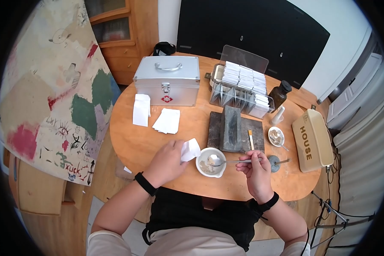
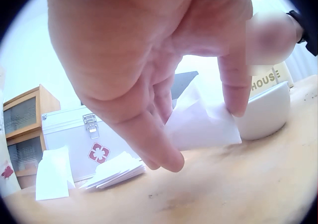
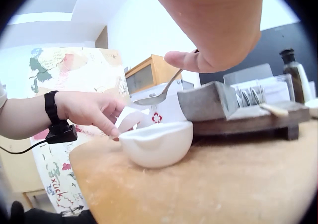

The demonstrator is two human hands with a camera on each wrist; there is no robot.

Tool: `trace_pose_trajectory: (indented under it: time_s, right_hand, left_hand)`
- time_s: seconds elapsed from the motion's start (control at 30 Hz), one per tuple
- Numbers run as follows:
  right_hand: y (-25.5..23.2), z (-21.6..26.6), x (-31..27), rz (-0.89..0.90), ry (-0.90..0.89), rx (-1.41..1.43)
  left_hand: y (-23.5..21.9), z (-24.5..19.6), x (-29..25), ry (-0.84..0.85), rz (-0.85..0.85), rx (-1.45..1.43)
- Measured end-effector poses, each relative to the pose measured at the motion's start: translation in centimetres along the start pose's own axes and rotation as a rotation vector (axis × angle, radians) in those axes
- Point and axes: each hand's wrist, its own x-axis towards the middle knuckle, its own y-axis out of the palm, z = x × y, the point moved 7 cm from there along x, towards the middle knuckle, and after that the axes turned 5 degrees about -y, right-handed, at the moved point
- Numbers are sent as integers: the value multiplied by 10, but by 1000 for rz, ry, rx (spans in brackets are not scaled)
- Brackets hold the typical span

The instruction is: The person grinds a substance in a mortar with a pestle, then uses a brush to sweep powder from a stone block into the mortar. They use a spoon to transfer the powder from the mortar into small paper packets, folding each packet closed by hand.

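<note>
A white paper packet point(image 1: 190, 149) is pinched in the left hand point(image 1: 166, 161), just left of a white bowl point(image 1: 218, 174) with a pouring lip. In the left wrist view the packet point(image 2: 201, 124) lies between thumb and fingers, beside the bowl point(image 2: 271, 112). My right hand point(image 1: 257, 173) grips a metal spoon point(image 1: 239, 161) by its handle, its head over the bowl, which holds some beige material. The right wrist view has the spoon's head point(image 3: 151, 100) above the bowl's rim point(image 3: 159, 129), near the packet point(image 3: 131, 118).
Behind the bowl, a grey stone block point(image 1: 231, 128) and a brush point(image 1: 251, 138) lie on a dark board. White papers point(image 1: 167, 121) lie by a silver case point(image 1: 166, 79). A box of packets point(image 1: 243, 81), a dark bottle point(image 1: 280, 94), a small dish point(image 1: 276, 136) and a HOUSE bin point(image 1: 313, 141) stand around.
</note>
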Motion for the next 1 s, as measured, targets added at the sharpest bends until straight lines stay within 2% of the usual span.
trace_pose_trajectory:
  time_s: [0.03, 0.1, 0.17, 0.23, 0.3, 0.37, 0.53, 0.6, 0.63, 0.7, 0.77, 0.83, 0.9, 0.97, 1.0]
  right_hand:
    - [5, 6, 0, -5, -3, 2]
    - [24, 30, 1, 69, -194, -71]
    - [40, 41, -4, 78, -245, -100]
    - [70, 55, -13, 294, -472, -575]
    - [90, 73, -27, 340, -543, -677]
    - [112, 85, -48, 501, -925, -931]
    - [102, 85, -49, 521, -936, -942]
    - [86, 96, -47, 360, -962, -897]
    - [82, 94, -47, 363, -959, -897]
    - [65, 81, -38, 305, -804, -851]
    - [59, 65, -31, 352, -785, -896]
    - [55, 38, -21, 462, -669, -907]
    - [50, 25, -14, 469, -662, -895]
    - [40, 8, -4, 469, -358, -678]
    - [36, 6, -1, 470, -356, -676]
  left_hand:
    - [0, -4, -2, -16, 28, 27]
    - [-2, -14, -6, 7, 17, 2]
    - [0, -23, -7, 32, 7, -23]
    - [0, -31, -7, 70, -19, -82]
    - [0, -37, -6, 67, -19, -92]
    - [0, -39, -5, 62, -25, -105]
    - [2, -35, -5, 72, -54, -133]
    - [5, -26, -2, 41, -42, -130]
    - [7, -20, -1, 14, -30, -125]
    - [7, -10, 1, -14, -44, -126]
    - [8, -5, 1, -38, -56, -126]
    - [9, -5, 2, -35, -49, -153]
    - [12, -6, 4, -39, -31, -157]
    - [13, -5, 4, -51, -13, -163]
    - [13, -5, 4, -48, -2, -147]
